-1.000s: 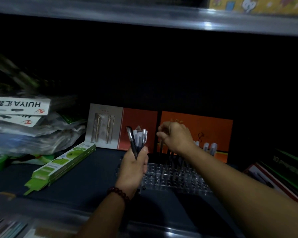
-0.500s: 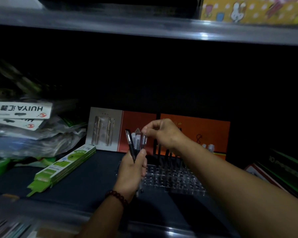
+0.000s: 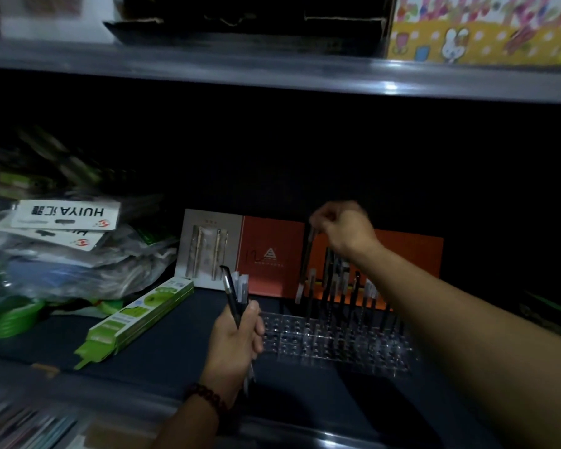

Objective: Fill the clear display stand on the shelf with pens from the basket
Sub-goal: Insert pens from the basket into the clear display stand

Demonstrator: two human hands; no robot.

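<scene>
The clear display stand (image 3: 331, 343) lies on the dark shelf, with several pens (image 3: 340, 286) standing in its back rows and bare holes at the front. My left hand (image 3: 235, 341) is shut on a bundle of pens (image 3: 237, 294) just left of the stand, their caps pointing up. My right hand (image 3: 344, 233) hovers above the stand's back left part, pinching the top of one dark pen (image 3: 306, 264) that hangs down toward the holes. The basket is out of view.
Orange and grey pen gift boxes (image 3: 272, 254) lean against the back behind the stand. A green flat pack (image 3: 136, 319) lies to the left, beside a heap of plastic bags (image 3: 62, 254). The upper shelf edge (image 3: 272, 72) hangs overhead. Dark packs sit at the far right.
My right hand has drawn one pen out of the bundle in my left hand and carried it right and up, over the stand's back rows. The left hand stayed in place.
</scene>
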